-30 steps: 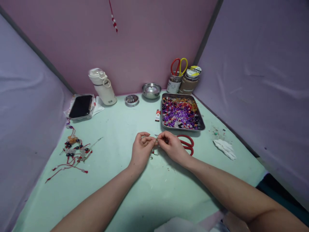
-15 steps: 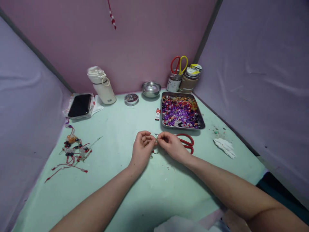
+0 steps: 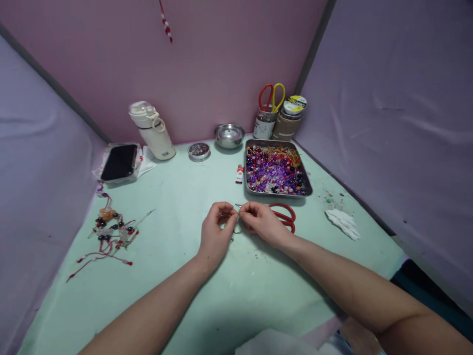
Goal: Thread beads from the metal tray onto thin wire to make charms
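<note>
My left hand [image 3: 220, 224] and my right hand [image 3: 263, 222] meet fingertip to fingertip over the middle of the table. Both pinch a thin cord [image 3: 237, 232], part of which loops down below the fingers; its far ends are hidden or too fine to follow. Under and behind my right hand lie scissors with red handles [image 3: 288, 215], their metal tip poking out between the two hands. Tiny scraps [image 3: 256, 255] are scattered on the table just below.
A metal tray [image 3: 280, 195] of mixed beads stands beyond my right hand, a lighter [image 3: 240, 174] beside it. Beaded red cords [image 3: 111, 231] lie at left, a white cloth [image 3: 343, 224] at right. Along the back are a bottle [image 3: 153, 133], a steel bowl [image 3: 229, 136] and a scissors jar [image 3: 264, 124].
The view has shifted slightly. My left fingers have changed their bend a little, and the red bit below them no longer shows. Both hands stay together, still pinching.
</note>
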`<state>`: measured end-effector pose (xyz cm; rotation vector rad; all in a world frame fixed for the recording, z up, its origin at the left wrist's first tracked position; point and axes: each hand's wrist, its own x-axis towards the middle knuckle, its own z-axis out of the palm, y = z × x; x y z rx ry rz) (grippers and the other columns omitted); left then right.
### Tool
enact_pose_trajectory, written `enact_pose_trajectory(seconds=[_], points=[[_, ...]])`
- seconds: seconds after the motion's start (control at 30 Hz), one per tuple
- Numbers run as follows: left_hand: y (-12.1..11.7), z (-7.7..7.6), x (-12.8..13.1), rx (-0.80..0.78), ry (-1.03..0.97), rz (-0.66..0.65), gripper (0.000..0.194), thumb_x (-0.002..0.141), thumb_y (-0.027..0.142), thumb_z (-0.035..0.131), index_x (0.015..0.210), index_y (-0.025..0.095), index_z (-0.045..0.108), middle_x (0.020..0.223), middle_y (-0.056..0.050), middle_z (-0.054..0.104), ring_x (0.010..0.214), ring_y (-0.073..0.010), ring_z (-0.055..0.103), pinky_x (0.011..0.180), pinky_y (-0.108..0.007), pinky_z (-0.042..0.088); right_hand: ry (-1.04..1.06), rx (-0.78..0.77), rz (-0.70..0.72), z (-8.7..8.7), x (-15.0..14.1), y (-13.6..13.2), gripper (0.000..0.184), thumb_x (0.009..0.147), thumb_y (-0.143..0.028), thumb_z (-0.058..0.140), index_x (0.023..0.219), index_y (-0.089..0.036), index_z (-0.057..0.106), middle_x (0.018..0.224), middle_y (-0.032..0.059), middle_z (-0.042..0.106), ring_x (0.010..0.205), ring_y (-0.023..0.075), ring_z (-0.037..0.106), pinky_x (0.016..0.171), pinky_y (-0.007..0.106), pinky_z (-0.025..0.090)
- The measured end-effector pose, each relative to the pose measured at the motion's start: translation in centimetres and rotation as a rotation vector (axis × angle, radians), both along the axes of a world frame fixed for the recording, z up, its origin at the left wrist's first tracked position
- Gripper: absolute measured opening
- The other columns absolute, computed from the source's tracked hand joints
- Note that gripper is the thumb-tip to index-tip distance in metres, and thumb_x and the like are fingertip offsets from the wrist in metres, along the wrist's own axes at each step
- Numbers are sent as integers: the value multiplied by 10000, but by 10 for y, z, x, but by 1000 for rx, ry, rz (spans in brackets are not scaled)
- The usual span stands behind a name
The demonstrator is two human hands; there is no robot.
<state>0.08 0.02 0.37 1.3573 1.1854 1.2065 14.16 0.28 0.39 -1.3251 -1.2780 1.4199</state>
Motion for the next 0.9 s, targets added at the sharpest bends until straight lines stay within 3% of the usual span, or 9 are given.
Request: enact_pose_trajectory(seconds=[0.23, 0.5, 0.9], points=[[0, -1, -1, -4, 6, -14, 137, 781, 196, 593, 902, 205, 530, 838, -17, 605, 806, -141, 592, 758, -281, 471, 24, -27, 23, 2, 0, 0, 105, 773, -280, 532, 742, -184, 505, 568, -58, 425, 466, 75, 367, 456, 222, 306], [3, -2, 0, -96, -65, -64, 245, 771, 213, 602, 978, 215, 472, 811, 1, 598, 727, -120, 581, 676, -258, 461, -152, 93, 2, 1, 2, -1, 82, 785, -250, 505, 809, -184, 548, 580, -50, 477, 506, 99, 429, 507, 231, 348], [3, -2, 1, -100, -106, -82, 258, 780, 203, 581, 999, 222, 446, 793, 16, 574, 680, -106, 554, 625, -234, 454, -188, 125, 26, 2, 3, -1, 68, 780, -232, 505, 768, -177, 543, 653, -21, 532, 550, 96, 431, 521, 222, 340]])
